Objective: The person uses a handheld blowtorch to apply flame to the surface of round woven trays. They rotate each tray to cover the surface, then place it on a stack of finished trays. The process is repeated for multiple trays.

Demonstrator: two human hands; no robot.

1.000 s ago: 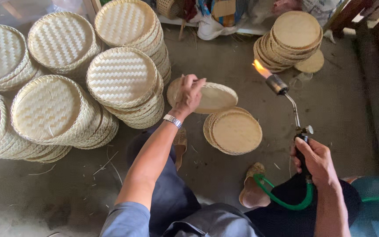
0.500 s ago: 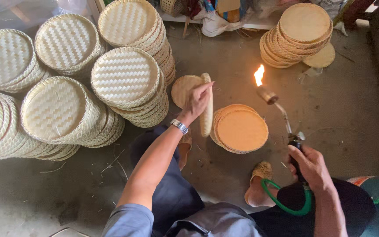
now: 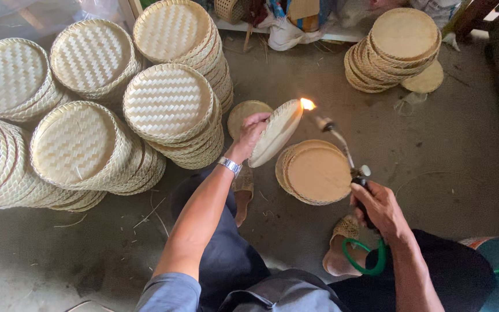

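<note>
**Inspector A:** Left hand (image 3: 253, 132)?

**Inspector B:** Fingers clamped on a round woven tray (image 3: 276, 132), held tilted on edge just above the low tray pile (image 3: 314, 171) on the concrete floor (image 3: 446, 144).

**Inspector A:** Right hand (image 3: 378, 205)?

**Inspector B:** Fingers wrapped tight round the gas torch (image 3: 342, 147) handle, right of that pile. The flame (image 3: 307, 104) touches the tray's upper rim. A green hose (image 3: 365, 254) loops below the hand.

**Inspector A:** Surroundings?

**Inspector B:** Tall tray stacks (image 3: 168, 110) stand left of the pile; another stack (image 3: 402, 46) lies well beyond it.

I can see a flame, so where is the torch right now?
The torch is right of centre in the head view, gripped by the right hand, its flame touching the edge of the woven tray held by the left hand, above a small tray stack.
</note>
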